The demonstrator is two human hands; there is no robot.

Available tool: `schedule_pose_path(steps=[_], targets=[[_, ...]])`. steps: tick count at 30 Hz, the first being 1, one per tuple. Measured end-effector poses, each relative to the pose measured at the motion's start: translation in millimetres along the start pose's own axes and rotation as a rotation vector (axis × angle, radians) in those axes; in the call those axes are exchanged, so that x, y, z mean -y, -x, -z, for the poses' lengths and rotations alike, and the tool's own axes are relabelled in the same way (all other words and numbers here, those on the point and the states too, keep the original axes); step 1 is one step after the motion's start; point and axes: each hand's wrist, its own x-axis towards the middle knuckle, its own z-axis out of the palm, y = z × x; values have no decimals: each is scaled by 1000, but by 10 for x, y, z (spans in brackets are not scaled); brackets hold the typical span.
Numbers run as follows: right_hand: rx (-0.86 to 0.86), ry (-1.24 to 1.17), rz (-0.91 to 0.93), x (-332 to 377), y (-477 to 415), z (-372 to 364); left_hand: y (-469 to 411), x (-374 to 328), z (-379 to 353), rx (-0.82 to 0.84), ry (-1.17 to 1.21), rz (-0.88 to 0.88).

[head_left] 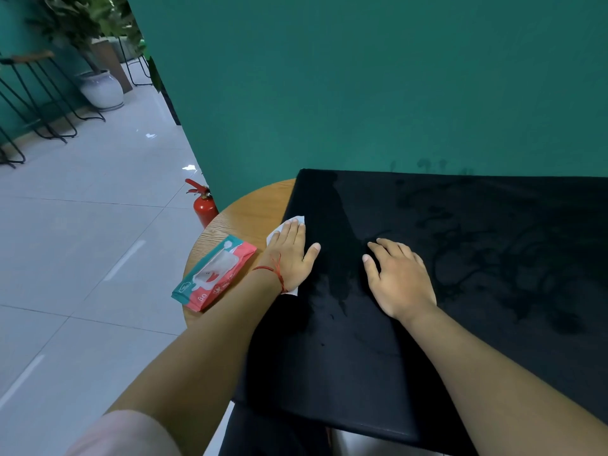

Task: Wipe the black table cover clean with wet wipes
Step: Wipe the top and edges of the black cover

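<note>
Wiping left edge of black table cover, wet wipe pressed under flat left hand; steadying it mid-cover with flat, empty right hand. Next, likely: sweeping right across streaks.

Mostly hidden under flat left hand: thin white wet wipe. Cut off at right edge: black fabric table cover.
</note>
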Motion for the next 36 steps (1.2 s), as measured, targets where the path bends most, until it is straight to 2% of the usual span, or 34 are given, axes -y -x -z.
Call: schedule_pose_path(steps=[8,18,26,31,33,36], targets=[[-9,3,2,3,7,7,342,-103,-109,-2,37,-47],[3,9,3,15,12,19,899,-344,-69,110,82,-150],[3,-10,12,34,34,40,652,-277,38,204,171,-125],[-4,-24,25,15,34,14,407,-253,75,174,177,-162],[-49,-6,73,5,28,13,334,-247,62,159,222,-148],[-184,7,312,80,119,76,278,-198,60,241,455,-82]])
